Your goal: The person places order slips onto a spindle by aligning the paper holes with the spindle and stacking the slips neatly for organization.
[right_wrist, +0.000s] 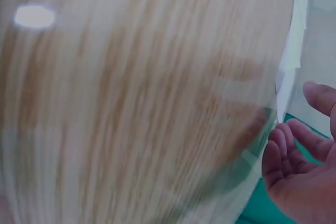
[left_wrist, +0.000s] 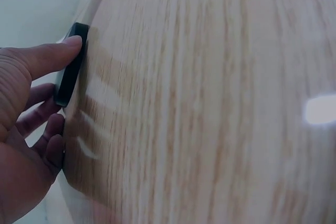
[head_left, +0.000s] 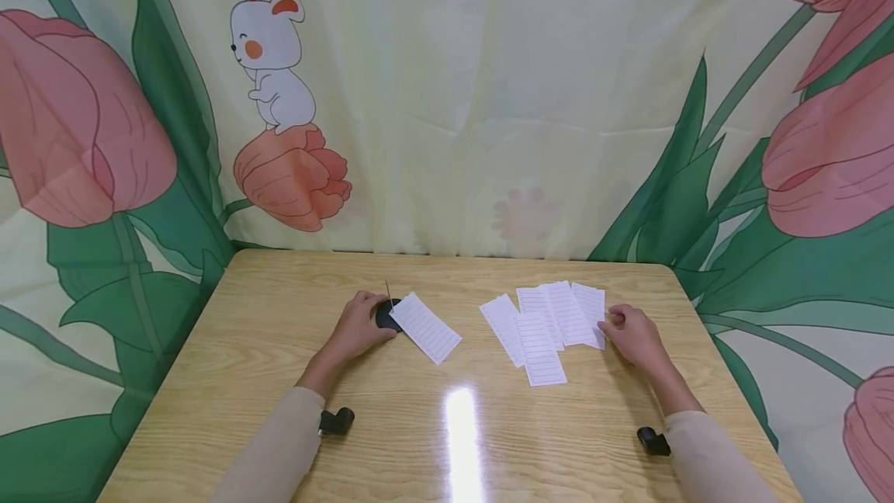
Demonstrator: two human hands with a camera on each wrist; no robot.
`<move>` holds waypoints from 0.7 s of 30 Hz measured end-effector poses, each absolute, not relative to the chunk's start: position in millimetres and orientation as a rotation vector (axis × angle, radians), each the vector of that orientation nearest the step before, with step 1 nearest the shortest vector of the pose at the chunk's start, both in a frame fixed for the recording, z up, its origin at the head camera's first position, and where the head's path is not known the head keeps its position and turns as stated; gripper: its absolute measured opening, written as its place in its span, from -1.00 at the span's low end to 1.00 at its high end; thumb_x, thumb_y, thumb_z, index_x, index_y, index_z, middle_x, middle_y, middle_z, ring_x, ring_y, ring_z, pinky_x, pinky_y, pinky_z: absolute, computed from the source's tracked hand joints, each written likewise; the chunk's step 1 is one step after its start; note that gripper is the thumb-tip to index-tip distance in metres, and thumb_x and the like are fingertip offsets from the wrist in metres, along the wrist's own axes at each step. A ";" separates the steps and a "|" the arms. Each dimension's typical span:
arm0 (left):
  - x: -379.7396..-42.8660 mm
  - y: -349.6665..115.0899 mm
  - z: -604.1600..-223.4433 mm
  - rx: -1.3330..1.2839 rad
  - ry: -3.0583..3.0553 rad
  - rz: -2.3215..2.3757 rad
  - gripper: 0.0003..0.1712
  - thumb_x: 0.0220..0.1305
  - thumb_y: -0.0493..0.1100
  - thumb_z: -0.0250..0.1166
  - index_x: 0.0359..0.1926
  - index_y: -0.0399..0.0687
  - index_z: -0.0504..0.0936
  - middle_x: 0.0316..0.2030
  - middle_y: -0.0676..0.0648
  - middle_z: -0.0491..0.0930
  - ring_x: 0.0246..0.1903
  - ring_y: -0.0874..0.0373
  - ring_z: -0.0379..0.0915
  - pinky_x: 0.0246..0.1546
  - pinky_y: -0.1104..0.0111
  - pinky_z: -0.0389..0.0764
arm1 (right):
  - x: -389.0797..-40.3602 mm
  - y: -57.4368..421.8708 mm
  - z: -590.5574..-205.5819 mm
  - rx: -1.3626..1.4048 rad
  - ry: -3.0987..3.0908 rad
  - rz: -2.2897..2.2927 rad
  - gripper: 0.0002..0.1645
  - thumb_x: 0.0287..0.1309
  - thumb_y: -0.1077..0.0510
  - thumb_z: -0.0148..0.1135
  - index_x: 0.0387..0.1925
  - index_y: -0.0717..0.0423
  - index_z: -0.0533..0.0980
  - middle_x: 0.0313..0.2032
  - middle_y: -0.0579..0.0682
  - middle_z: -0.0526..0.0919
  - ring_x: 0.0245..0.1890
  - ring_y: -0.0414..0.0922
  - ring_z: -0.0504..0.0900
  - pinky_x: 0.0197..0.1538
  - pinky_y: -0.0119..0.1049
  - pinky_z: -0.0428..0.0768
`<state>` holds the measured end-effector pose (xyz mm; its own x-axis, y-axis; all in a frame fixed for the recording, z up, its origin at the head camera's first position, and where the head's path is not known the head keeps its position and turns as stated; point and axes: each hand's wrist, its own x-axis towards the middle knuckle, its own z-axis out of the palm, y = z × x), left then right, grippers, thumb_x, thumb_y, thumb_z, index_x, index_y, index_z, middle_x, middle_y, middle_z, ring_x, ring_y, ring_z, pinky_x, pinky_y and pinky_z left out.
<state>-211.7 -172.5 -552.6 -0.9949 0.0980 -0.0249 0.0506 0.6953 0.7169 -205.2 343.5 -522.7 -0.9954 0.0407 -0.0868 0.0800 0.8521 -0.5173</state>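
Observation:
My left hand (head_left: 359, 326) grips the rim of a black, round-based receipt spike (head_left: 383, 316), its thin needle standing up. In the left wrist view the thumb lies on the near edge of the black base (left_wrist: 71, 72), with fingers behind. One lined paper slip (head_left: 427, 330) lies against the base's right side, partly covering it. Toward the right, several more lined slips (head_left: 542, 355) lie overlapping in a loose fan. Beside the rightmost slip (head_left: 590, 309) is my right hand (head_left: 634, 338), fingers loosely bent and thumb apart; whether it touches the paper I cannot tell.
Everything lies on a wood-grain table (head_left: 391, 425) with a bright light reflection near its front middle. Behind its far edge hangs a curtain (head_left: 433, 99) printed with tulips and a rabbit. A small black camera (head_left: 338, 421) sits at the left wrist, another (head_left: 653, 441) at the right.

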 end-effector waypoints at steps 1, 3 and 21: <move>-211.6 -172.3 -552.3 0.123 2.833 1.196 -0.17 0.07 -0.17 0.62 0.37 -0.21 0.51 0.19 -0.23 0.44 0.21 -0.21 0.35 0.27 -0.07 0.41 | -205.5 343.6 -523.6 0.117 2.947 -0.827 -0.39 0.40 0.12 0.24 0.22 0.57 0.38 0.05 0.47 0.54 0.06 0.32 0.55 0.17 0.23 0.51; -211.3 -172.3 -552.1 0.120 2.831 1.195 -0.17 0.07 -0.17 0.62 0.36 -0.22 0.51 0.19 -0.23 0.44 0.21 -0.21 0.35 0.27 -0.07 0.41 | -206.3 343.9 -525.6 0.153 2.933 -0.825 -0.40 0.40 0.10 0.25 0.19 0.55 0.39 0.05 0.47 0.52 0.04 0.30 0.52 0.15 0.23 0.50; -211.4 -172.0 -552.0 0.123 2.827 1.203 -0.17 0.07 -0.18 0.62 0.36 -0.24 0.51 0.19 -0.23 0.45 0.23 -0.20 0.36 0.29 -0.08 0.40 | -207.6 336.5 -534.2 0.219 2.969 -0.750 -0.55 0.37 0.20 0.26 0.08 0.52 0.44 -0.02 0.45 0.49 -0.02 0.26 0.47 0.09 0.18 0.49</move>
